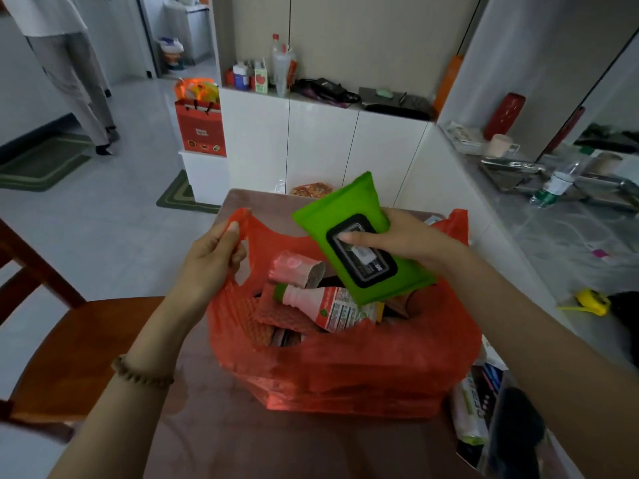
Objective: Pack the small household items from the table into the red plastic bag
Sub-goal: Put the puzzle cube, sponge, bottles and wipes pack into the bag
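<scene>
**Wipes pack held over the open red bag**

Pale floor tiles and white cabinets surround the brown tabletop (214,426) where we work, with a wooden chair (69,340) pushed in at our left. On that tabletop stands the red plastic bag (345,368), its mouth open toward us. Our left hand (211,261) lifts the bag's left handle (238,216), thumb and forefinger pinched together on the thin plastic, the other fingers curled in beneath. A beaded bracelet (141,373) sits on that wrist. Our right hand (408,240) grips a green wipes pack (349,216), tilted, just above the bag's opening; the thumb presses on the pack's black flip lid (366,257) while the remaining fingers wrap around behind, out of sight. Inside the bag we see a pink bottle (328,305) with a green cap lying on its side, a pink roll (297,267) above it, and red patterned packets (273,312) to the left. More packaged items (473,409) lie on the tabletop just beside the bag's right side.
</scene>
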